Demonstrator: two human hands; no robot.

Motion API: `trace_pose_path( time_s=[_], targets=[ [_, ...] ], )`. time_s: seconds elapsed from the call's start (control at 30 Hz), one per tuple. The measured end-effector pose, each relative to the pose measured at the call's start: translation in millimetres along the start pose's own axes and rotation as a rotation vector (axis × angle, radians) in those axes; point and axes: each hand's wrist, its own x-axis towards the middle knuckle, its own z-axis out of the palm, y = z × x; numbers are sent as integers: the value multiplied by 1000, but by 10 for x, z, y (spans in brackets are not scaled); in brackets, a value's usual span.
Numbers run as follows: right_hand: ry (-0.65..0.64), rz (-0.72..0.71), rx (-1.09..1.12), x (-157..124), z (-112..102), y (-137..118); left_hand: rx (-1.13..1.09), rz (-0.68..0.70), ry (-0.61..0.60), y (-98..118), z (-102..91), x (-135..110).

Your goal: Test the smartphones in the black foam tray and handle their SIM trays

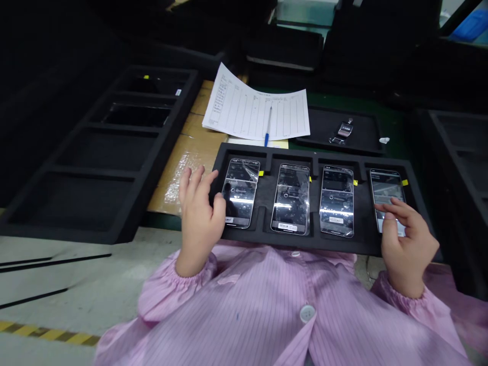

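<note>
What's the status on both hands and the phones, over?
Left hand open, thumb on far-left phone. Right hand open, fingertips on far-right phone. Two middle phones untouched in foam tray. Nothing blocking either hand.

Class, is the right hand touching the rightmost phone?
Touching. The head view shows the right hand laying its fingers on the rightmost phone, hiding its lower screen.

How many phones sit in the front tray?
4, in a row in the tray: first phone at the left hand, second phone, third phone, fourth phone under the right hand. The left tray may hold more.
</note>
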Motion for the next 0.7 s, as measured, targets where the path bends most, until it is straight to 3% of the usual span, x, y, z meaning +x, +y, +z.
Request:
trace_pose_path(
  time_s=[0.7],
  targets=[
    [-6,9,-7,3,-4,0,4,6,-40,-10,6,0]
  ],
)
